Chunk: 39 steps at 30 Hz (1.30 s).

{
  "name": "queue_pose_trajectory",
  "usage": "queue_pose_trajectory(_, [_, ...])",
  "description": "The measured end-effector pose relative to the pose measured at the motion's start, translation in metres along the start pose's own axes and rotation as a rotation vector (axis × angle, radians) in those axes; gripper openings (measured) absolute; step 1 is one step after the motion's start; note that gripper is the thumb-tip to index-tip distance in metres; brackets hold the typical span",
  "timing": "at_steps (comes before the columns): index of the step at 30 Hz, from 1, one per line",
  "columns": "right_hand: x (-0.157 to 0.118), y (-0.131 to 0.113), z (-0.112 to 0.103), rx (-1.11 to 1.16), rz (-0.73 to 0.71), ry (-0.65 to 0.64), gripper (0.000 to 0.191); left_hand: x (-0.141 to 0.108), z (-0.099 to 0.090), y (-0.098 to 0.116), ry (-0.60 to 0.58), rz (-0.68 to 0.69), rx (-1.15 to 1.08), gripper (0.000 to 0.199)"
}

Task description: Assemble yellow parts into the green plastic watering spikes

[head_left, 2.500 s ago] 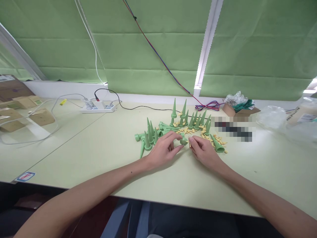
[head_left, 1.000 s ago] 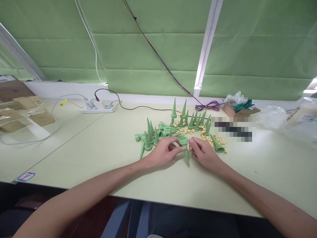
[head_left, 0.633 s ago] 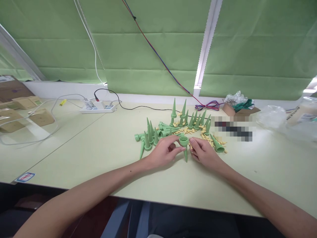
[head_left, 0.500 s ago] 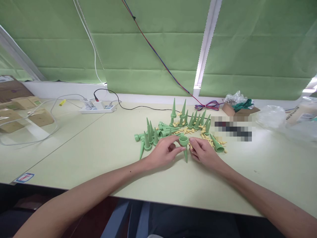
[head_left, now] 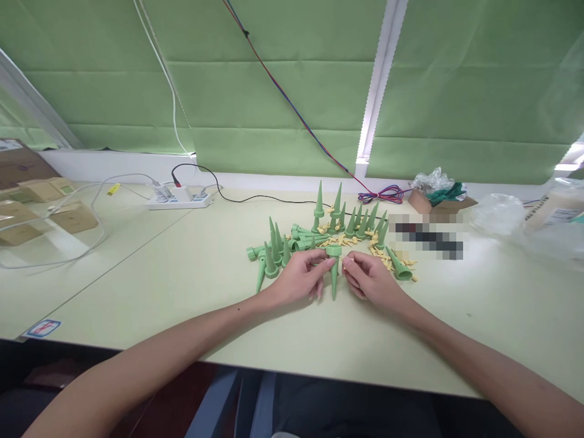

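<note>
My left hand (head_left: pixel 303 274) grips a green plastic watering spike (head_left: pixel 334 277) near its collar, point down and wide ring on top. Close on its right, my right hand (head_left: pixel 371 277) pinches a small yellow plastic piece, mostly hidden by the fingertips, against or just beside the spike's side. Behind my hands lie more green spikes (head_left: pixel 271 261), some standing on their rings and some on their sides. Small yellow pieces (head_left: pixel 342 241) are scattered among them. One loose spike (head_left: pixel 399 265) lies tilted to the right of my right hand.
A white power strip (head_left: pixel 180 199) with plugs and cables sits at the back left, near brown cardboard boxes (head_left: pixel 73 216). Coiled red-blue wire (head_left: pixel 387 194), an open carton (head_left: pixel 447 210) and clear plastic bags (head_left: pixel 497 214) are along the back right.
The spike has turned more upright, its open ring tipping away from view, and shifted slightly left. My left thumb has moved up its side; my right fingers have come closer to it.
</note>
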State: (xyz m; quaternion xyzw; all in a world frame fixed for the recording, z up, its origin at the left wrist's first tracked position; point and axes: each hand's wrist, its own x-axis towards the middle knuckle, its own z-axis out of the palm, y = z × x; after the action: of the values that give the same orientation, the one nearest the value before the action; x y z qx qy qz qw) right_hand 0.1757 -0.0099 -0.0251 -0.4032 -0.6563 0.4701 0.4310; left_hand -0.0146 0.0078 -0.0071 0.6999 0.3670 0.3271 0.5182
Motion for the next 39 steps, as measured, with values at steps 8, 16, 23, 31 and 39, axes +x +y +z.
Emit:
queue_pose_trajectory(8, [-0.0005, 0.0023, -0.0021, -0.036, -0.009, -0.027, 0.042, 0.0015, -0.0001, -0.0027, -0.021, -0.03, -0.024, 0.04])
queue_pose_trajectory(16, [-0.0004, 0.0031, -0.0029, -0.089, -0.013, -0.033, 0.044, 0.0005, -0.0005, -0.0013, -0.057, -0.038, -0.037, 0.042])
queue_pose_trajectory(23, [0.0001, 0.0041, -0.0045, -0.259, -0.05, 0.0, 0.043, 0.0003, -0.0011, 0.0002, -0.061, -0.046, -0.038, 0.042])
queue_pose_trajectory(31, [0.0009, 0.0052, -0.0052, -0.443, -0.135, 0.043, 0.04, 0.0002, -0.0023, 0.0, -0.074, -0.064, -0.048, 0.043])
queue_pose_trajectory(39, [0.0008, 0.0062, -0.0076, -0.563, -0.189, 0.043, 0.039, 0.0022, -0.0062, -0.0018, -0.121, -0.084, -0.096, 0.044])
